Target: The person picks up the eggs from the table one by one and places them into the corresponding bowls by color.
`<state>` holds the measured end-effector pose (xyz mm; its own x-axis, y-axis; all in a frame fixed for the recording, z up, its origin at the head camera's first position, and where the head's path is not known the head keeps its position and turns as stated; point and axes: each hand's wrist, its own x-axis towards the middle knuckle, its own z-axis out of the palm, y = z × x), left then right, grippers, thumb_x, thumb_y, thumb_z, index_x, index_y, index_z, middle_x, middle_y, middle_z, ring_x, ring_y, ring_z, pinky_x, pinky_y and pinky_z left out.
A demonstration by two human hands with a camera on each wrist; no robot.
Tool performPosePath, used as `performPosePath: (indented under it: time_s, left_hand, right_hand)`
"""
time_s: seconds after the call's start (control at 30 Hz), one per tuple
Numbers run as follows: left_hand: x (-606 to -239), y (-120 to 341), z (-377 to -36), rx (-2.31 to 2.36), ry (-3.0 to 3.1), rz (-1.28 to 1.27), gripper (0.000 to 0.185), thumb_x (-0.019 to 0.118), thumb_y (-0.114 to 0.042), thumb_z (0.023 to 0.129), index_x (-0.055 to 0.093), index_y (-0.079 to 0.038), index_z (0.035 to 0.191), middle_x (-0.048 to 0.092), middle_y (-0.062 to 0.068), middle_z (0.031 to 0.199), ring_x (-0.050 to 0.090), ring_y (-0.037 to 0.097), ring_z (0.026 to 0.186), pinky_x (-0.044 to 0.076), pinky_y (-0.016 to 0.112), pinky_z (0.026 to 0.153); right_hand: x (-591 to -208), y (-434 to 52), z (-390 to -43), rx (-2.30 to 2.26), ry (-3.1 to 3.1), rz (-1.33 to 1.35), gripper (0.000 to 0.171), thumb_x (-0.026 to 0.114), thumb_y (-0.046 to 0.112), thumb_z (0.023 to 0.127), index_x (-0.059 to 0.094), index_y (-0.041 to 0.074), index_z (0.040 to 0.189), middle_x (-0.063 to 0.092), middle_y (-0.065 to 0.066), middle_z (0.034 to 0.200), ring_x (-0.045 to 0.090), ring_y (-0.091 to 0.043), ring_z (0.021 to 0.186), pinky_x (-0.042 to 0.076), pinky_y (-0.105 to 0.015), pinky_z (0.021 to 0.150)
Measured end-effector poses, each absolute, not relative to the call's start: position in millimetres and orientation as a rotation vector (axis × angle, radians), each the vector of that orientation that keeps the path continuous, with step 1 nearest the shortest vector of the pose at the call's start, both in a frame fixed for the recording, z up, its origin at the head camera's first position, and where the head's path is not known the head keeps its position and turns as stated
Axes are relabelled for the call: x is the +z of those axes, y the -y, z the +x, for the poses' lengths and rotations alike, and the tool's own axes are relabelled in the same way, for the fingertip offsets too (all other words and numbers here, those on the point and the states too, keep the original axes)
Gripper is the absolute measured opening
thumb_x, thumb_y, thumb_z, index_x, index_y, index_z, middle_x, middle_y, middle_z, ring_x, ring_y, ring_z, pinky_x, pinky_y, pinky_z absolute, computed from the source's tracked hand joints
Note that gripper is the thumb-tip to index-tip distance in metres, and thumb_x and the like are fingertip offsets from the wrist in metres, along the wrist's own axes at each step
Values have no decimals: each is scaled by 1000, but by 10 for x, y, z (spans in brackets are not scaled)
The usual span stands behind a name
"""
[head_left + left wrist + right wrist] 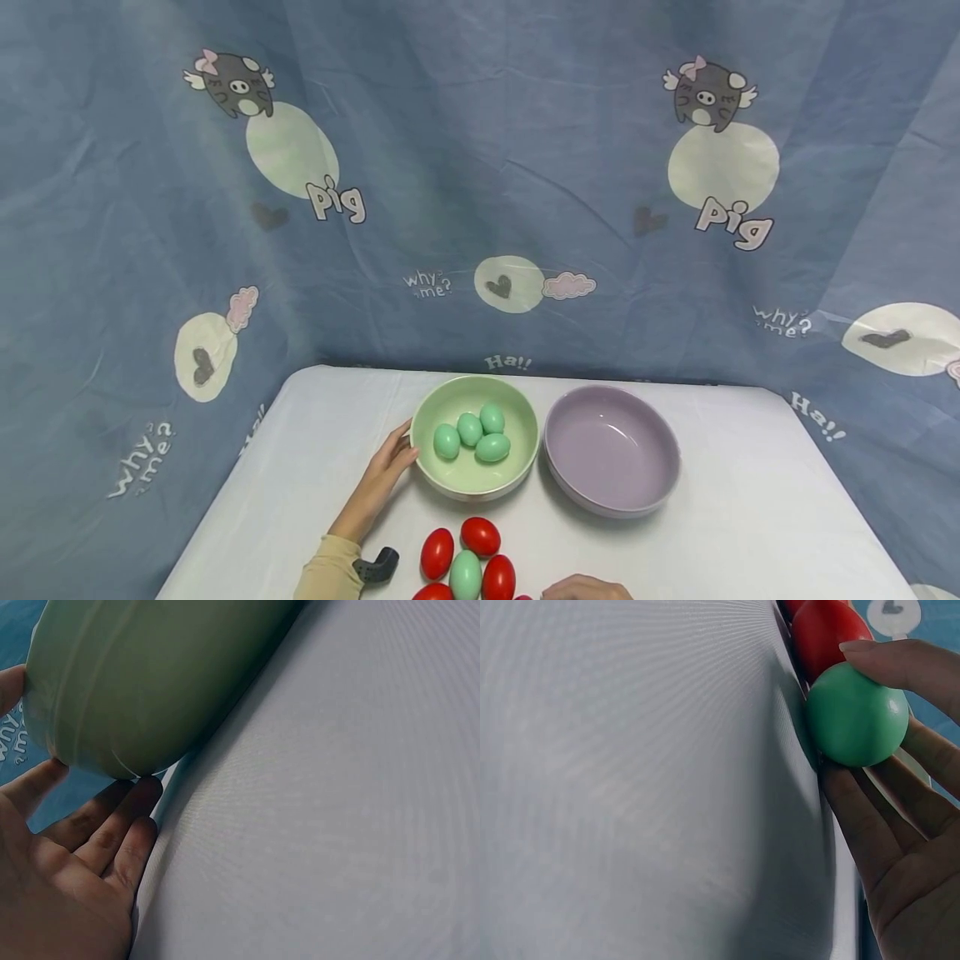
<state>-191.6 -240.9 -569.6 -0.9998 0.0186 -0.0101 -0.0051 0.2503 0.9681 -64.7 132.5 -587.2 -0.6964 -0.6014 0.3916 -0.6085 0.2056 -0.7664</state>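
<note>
My left hand point(388, 460) rests against the left side of the light green bowl point(474, 490), its fairly straight fingers touching the outer wall. Several mint-green eggs point(469, 429) lie inside that bowl. In the right wrist view, the thumb and fingers of my right hand point(907, 847) pinch a green egg point(857, 716) close over the white table, with a red egg point(826, 637) just behind it. In the head view only the back of the right hand shows at the bottom edge, and its egg is hidden.
A purple bowl point(611, 454) with nothing in it stands right beside the green one. Nearer on the white table point(765, 533) lie several red eggs point(481, 537) and a mint-green egg point(466, 575). A blue patterned cloth point(450, 167) hangs behind.
</note>
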Motion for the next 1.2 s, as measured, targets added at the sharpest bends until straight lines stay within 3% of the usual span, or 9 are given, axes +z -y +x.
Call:
performPosePath:
  time_s: [0.3,0.53,0.83,1.2]
  left_hand:
    - [-5701,2416,-1911,1908,-2458,22,59,55,-41,105,38,-26,159,52,12,157,46,34,148,32,60,124]
    - [-5710,2429,-1911,1920,-2456,35,58,56,-40,105,39,-25,159,53,12,156,47,34,148,33,59,125]
    - [-5710,2437,-1916,1915,-2447,40,58,56,-41,105,38,-26,159,51,12,157,46,33,149,32,59,125]
    - [-5696,2418,-1923,1925,-2442,23,60,57,-44,104,40,-26,159,50,11,158,45,34,149,32,61,125]
  right_hand:
    - [-5766,-1359,-676,1758,2534,1169,20,68,11,99,73,8,117,76,-3,112,71,-2,101,63,-24,81]
    - [-5637,-1428,-831,1864,2501,1330,32,69,3,95,65,-4,126,69,-18,119,64,2,110,63,-26,86]
    - [-5305,-1404,-994,1754,2731,1177,53,85,24,86,65,9,133,68,-15,129,61,-1,116,62,-28,91]
    - [-4978,-1229,-1280,1511,2542,1246,50,87,12,82,67,16,128,71,0,123,66,-9,111,62,-29,95]
